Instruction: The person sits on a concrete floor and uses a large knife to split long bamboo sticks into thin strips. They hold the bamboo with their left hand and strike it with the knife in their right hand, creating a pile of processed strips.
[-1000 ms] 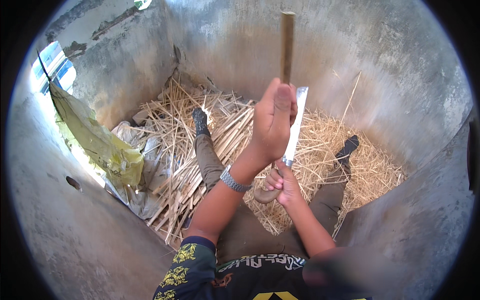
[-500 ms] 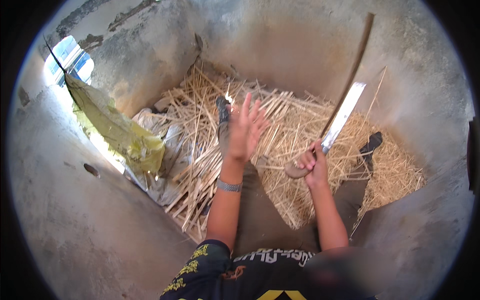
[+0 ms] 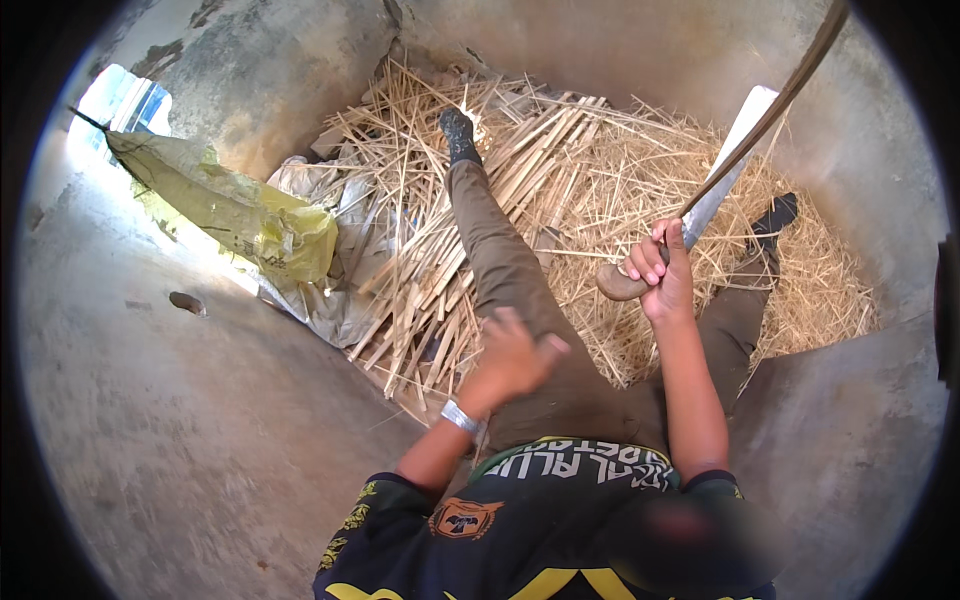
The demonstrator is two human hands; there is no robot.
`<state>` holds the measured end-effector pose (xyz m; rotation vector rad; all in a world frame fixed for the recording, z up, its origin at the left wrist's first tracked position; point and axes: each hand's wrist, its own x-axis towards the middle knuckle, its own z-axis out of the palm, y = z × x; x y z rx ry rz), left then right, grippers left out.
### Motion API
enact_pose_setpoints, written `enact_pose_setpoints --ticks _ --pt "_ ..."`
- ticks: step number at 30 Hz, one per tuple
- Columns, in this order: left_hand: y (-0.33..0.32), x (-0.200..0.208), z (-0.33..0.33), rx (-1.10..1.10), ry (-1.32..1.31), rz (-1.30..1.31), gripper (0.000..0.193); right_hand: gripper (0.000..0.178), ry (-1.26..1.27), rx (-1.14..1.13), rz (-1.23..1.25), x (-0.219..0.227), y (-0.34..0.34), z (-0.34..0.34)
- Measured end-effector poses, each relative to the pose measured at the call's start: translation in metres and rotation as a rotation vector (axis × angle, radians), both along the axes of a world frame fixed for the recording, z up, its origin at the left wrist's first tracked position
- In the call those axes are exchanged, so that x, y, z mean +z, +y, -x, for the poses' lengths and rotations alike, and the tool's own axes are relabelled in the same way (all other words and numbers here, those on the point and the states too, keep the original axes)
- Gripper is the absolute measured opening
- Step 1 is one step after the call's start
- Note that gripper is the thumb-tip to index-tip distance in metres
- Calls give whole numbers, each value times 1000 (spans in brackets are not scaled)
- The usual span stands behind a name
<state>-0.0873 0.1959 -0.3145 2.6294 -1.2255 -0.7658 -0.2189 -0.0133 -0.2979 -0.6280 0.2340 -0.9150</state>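
My right hand (image 3: 668, 275) is wrapped around the wooden handle (image 3: 622, 285) of a machete, whose pale metal blade (image 3: 738, 135) points up and to the right. A long, thin dark-brown strip (image 3: 775, 105) crosses in front of the blade, its lower end at the same hand; whether the fingers also grip it is partly hidden. Over my left thigh, my left hand (image 3: 512, 358) is slightly blurred, thumb and fingers apart, with nothing in it. A wristband (image 3: 460, 416) circles that wrist.
Grey concrete walls (image 3: 200, 430) surround me. Between and around my outstretched legs lie split bamboo-like strips (image 3: 440, 290) and a heap of thin shavings (image 3: 640, 180). A torn yellow sheet (image 3: 290, 235) hangs at the left by a bright opening (image 3: 125, 105).
My left hand has dropped from its raised position toward my left thigh. My right hand, with machete and strip, has shifted up and slightly right. The whole view has tilted a little.
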Motion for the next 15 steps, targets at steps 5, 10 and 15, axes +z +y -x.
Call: enact_pose_setpoints --ticks 5,10,15 --pt "5 2 32 -1189 221 649 53 37 67 5 34 4 7 5" --pt "17 -51 -209 -365 -202 -301 52 41 9 -3 27 5 -9 16" --pt "-5 -128 -135 -185 -194 512 72 41 -14 -61 -23 -1 -12 26"
